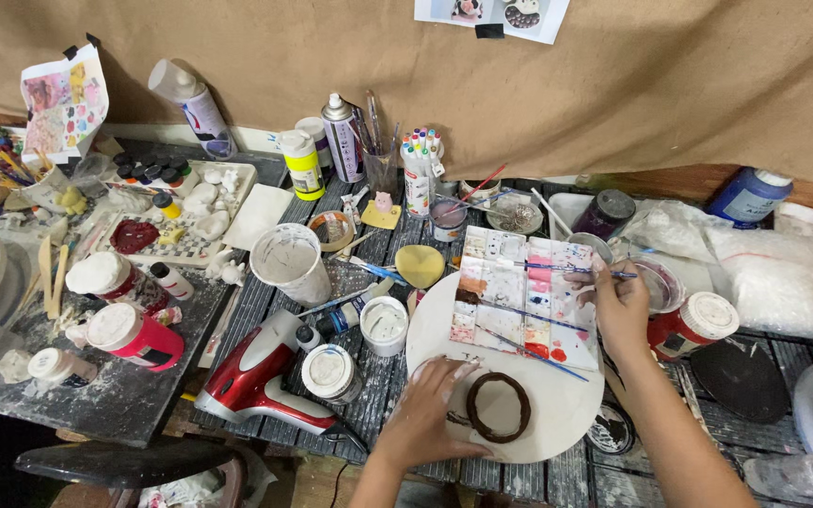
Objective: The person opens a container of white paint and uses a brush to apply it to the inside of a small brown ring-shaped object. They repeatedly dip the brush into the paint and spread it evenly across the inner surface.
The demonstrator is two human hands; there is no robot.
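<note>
Head view, lower centre: I'm pressing my left hand (425, 419) flat beside the brown ring (498, 406), steadying it gently, while my right hand (619, 303) is gripping a thin brush (571, 268) over the palette (526, 296).

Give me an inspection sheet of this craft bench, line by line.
Surface: dark slatted table, paint-smeared and dusty.
Job's things: brown ring on a round white board; paint palette with thin brushes lying across it.
Clutter: red hair dryer, white tubs, spray can, marker cup, yellow sponge, red jar.
Hands: left hand flat on the board, fingertips beside the ring; right hand at the palette's right edge, holding a thin brush.
Cables: dryer cord drops off the front edge.
Surroundings: brown backdrop, pinned printout, black stool.
</note>
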